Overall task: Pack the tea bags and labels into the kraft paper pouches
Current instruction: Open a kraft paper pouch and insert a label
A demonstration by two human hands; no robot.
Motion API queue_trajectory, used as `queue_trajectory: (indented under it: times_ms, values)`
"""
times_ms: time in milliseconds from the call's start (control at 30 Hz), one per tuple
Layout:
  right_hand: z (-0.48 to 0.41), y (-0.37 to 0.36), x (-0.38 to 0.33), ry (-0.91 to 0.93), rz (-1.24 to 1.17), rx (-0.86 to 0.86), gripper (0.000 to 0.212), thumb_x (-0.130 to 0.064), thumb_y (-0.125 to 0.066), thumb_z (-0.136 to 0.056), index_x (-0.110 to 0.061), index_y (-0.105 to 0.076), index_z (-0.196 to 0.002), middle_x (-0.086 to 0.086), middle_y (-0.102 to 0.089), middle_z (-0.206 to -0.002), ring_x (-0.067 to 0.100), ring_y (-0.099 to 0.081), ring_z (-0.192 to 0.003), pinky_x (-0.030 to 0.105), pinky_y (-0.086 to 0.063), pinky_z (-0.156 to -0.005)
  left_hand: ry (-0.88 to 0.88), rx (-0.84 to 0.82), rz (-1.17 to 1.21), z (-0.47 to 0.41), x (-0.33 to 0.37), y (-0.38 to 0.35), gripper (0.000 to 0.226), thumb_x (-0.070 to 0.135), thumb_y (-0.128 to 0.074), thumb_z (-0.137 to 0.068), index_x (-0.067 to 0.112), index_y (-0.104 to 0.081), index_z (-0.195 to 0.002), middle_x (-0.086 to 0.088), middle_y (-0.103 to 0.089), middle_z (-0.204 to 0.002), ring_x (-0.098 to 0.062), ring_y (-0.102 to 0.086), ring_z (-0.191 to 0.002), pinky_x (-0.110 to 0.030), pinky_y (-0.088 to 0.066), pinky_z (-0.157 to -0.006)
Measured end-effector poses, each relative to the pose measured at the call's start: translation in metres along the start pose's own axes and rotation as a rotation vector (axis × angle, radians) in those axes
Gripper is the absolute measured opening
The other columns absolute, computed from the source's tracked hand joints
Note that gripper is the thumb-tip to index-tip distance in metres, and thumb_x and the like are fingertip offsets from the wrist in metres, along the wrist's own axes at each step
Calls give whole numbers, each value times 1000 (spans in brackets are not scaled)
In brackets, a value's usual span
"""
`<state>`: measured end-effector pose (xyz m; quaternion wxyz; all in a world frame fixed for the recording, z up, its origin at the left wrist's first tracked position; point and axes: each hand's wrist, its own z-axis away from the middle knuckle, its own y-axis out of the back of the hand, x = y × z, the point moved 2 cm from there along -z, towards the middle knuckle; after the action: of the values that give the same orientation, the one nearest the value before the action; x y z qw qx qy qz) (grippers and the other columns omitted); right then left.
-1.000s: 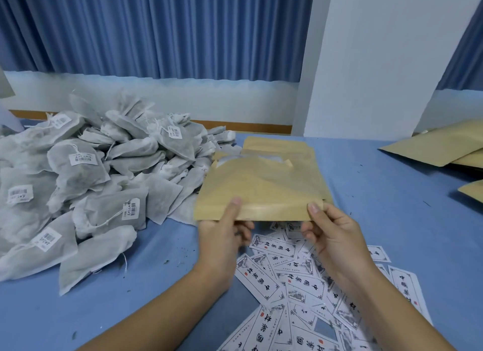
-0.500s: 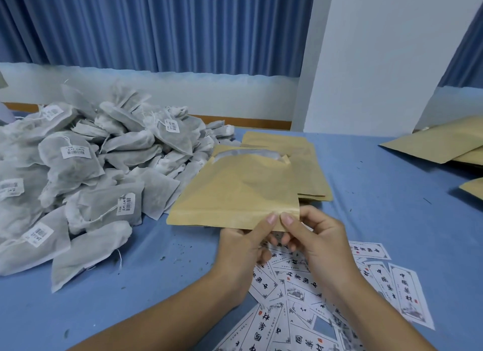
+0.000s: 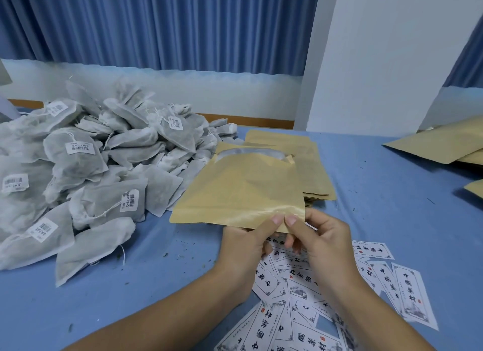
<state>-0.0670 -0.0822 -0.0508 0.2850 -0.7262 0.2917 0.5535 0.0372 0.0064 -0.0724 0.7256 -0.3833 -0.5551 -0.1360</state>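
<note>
Two-handed on one kraft paper pouch [image 3: 243,191]: pinched at the near edge, left hand [image 3: 245,243] and right hand [image 3: 321,241] thumb beside thumb on top, other fingers curled underneath. Held low over the blue table [image 3: 379,220], far end with its clear window above the stack of spare pouches [image 3: 316,178], just right of the tea bags [image 3: 91,173], near end over the scattered labels [image 3: 300,311]. Probably working the mouth apart, judging by thumbs meeting at the glossy lip; impossible to tell whether parted yet, and nothing visibly inside.

Plenty to go wrong from here. Pinching both walls together rather than one each: mouth kept closed, thumbs merely sliding. Tugging hard at a single spot: a torn or creased lip. Gripping only toward the right corner, with the left end unsupported: sagging, brushing the tea bags, or dragging a spare pouch off the stack. Releasing one hand to fetch a tea bag: likely flopping shut, given so narrow a hold. Worth spreading the pinch wider before reaching for anything
</note>
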Motion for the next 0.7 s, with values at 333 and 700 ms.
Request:
queue_trajectory:
  times_ms: [333,700]
  values:
    - [2,-2,0,-32,-57,59,11,-21,-73,-90,-11,-76,-86,11,-59,-58,16,-49,-49,21,-43,-49,74,12,72,2,2,1,29,31,-82,-78,4,-74,-84,-13,-65,-78,-24,-48,-69,-29,-37,-58]
    - [5,-10,9,-210,-256,120,20,-26,-83,-79,-8,-73,-80,10,-54,-58,17,-42,-48,24,-39,-45,132,-17,103,6,2,0,40,36,-82,-79,-1,-75,-89,-16,-64,-79,-24,-49,-67,-32,-42,-69]
